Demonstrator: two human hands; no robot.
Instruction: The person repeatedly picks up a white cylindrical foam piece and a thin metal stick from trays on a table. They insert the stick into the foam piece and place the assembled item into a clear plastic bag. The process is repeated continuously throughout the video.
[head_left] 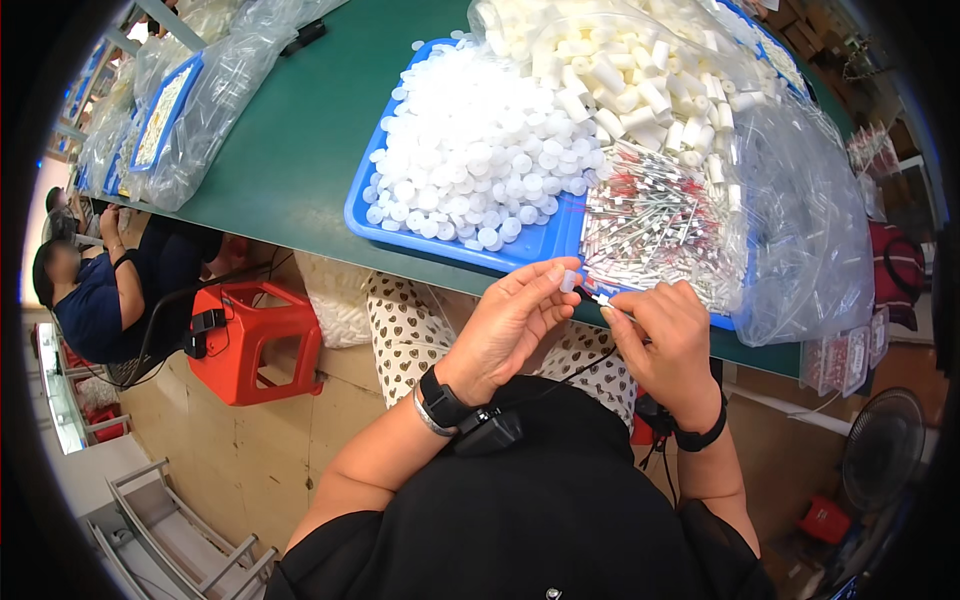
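Observation:
My left hand (508, 325) pinches a small translucent white plastic cap (568, 281) between thumb and fingertips. Close beside it, my right hand (668, 335) grips a thin stick-like piece with a white end (603, 300); the rest of that piece is hidden by the fingers. The two pieces are held near each other, and whether they touch I cannot tell. Just beyond my hands lies a blue tray (365, 205) heaped with similar translucent caps (470, 140). In its right part is a pile of thin metal sticks with white and red parts (660, 220).
Cream-coloured foam-like cylinders (650, 90) spill from a clear plastic bag (805, 220) behind the sticks. All this stands on a green table (270, 150). A red stool (255, 340) is on the floor to the left, near a seated person (105, 295). A fan (882, 448) stands at right.

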